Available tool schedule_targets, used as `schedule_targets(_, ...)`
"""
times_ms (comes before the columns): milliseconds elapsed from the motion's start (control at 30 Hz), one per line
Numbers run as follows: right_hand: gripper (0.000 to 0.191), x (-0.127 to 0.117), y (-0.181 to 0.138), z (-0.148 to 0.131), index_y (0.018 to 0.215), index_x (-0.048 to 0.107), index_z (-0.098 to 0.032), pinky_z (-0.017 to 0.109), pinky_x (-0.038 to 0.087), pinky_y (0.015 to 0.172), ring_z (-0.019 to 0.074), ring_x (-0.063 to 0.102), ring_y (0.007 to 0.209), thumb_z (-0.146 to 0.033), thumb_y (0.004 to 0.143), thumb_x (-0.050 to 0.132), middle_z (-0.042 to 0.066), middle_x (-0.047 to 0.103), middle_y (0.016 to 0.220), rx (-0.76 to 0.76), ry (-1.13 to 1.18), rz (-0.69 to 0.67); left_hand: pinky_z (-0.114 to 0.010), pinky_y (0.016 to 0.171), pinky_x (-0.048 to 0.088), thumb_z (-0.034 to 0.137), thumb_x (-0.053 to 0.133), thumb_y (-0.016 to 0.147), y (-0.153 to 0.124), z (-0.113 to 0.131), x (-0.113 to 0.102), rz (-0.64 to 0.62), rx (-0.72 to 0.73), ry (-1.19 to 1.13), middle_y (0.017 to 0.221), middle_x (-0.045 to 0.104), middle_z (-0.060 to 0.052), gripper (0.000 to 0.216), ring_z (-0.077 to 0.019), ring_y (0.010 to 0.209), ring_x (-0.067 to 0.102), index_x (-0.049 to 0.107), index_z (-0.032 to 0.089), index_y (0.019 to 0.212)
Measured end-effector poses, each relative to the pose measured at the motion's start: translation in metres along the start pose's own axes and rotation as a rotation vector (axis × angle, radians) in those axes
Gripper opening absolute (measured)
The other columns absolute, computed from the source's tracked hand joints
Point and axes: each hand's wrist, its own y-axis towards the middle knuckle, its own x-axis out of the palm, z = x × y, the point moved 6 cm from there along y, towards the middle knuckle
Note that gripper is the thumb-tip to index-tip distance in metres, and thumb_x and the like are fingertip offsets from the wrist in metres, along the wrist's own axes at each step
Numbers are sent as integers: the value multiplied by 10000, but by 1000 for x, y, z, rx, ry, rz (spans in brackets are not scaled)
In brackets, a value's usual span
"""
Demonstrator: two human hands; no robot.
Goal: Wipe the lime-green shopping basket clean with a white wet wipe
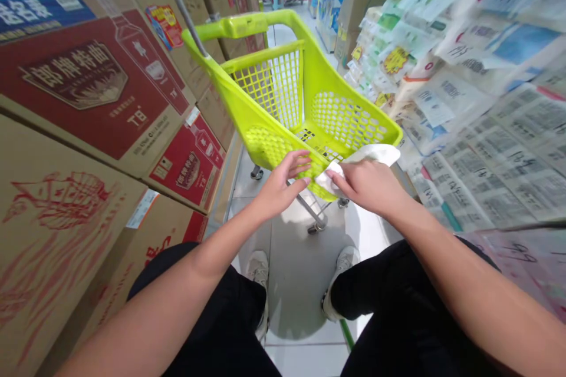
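Narrow aisle: boxes stacked tight on the left, packed shelf on the right. The cart fills most of the gap, with bare floor beneath it. Left hand is on the cart's near edge, fingers spread, tips touching plastic. Right hand has fingers pressed together, clamping a white cloth against the near right rim. Basket interior shows only mesh; near corner probably hidden.
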Motion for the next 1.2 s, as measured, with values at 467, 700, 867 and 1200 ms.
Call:
schedule_targets(467, 560, -9, 23, -3, 1199, 720, -193, 356, 259, 645, 327, 774, 934, -550, 1167, 291, 171, 824, 1075, 71, 35, 5, -594, 1286, 413, 309, 692, 987, -6, 63, -44, 155, 287, 773, 1369, 774, -71, 440, -381, 1375, 666, 671, 301, 1427)
schedule_targets(700, 859, 3, 28, 20, 1205, 782, -174, 370, 367, 709, 353, 762, 940, -776, 1101, 180, 186, 821, 1006, 93, 111, 23, -729, 1386, -24, 595, 611, 1019, -16, 92, -139, 541, 225, 1282, 1576, 599, -44, 426, -440, 1631, 280, 694, 317, 1332)
schedule_targets(867, 825, 3, 32, 25, 1092, 792, -173, 394, 373, 720, 389, 768, 995, -678, 1123, 140, 217, 813, 1033, 204, 73, 51, -756, 1261, 233, 627, 569, 1023, -13, 86, -133, 435, 223, 1385, 1344, 694, -155, 390, -486, 1438, 461, 676, 256, 1074)
schedule_targets(1200, 795, 1, 62, 45, 952, 798, -119, 422, 402, 749, 354, 742, 876, -516, 1146, 136, 244, 798, 957, 96, 53, 94, -664, 1236, 285, 458, 494, 1094, -5, 74, -103, 433, 274, 1461, 1247, 725, -78, 246, -371, 1284, 563, 668, 285, 1112)
